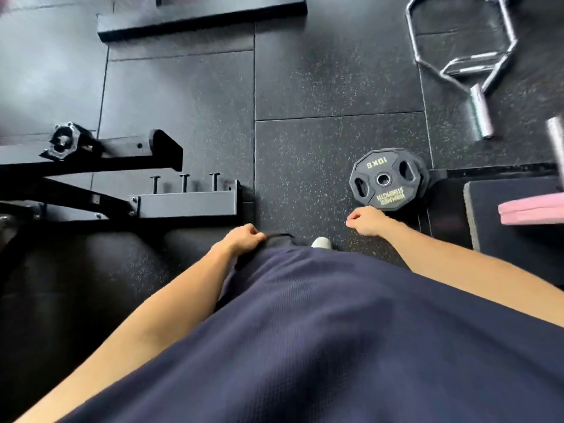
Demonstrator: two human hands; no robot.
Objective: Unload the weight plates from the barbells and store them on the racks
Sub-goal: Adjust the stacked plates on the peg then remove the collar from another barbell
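A black 10 kg weight plate [386, 180] with yellow lettering leans on edge against a black platform at the right. My right hand [366, 221] hangs just below and left of it, fingers curled, holding nothing. My left hand [242, 241] rests curled beside my dark blue shirt, also holding nothing. A chrome hex bar [464, 53] lies on the floor at the upper right, its bare sleeve [480, 112] pointing toward me.
A black steel rack frame [186, 203] with short pegs [184, 183] stands at the left, and a bar end [62, 141] rests above it. A black beam [201, 18] lies at the top. A grey mat and pink pad [531, 212] sit at the right. Speckled rubber floor [320, 80] spreads between.
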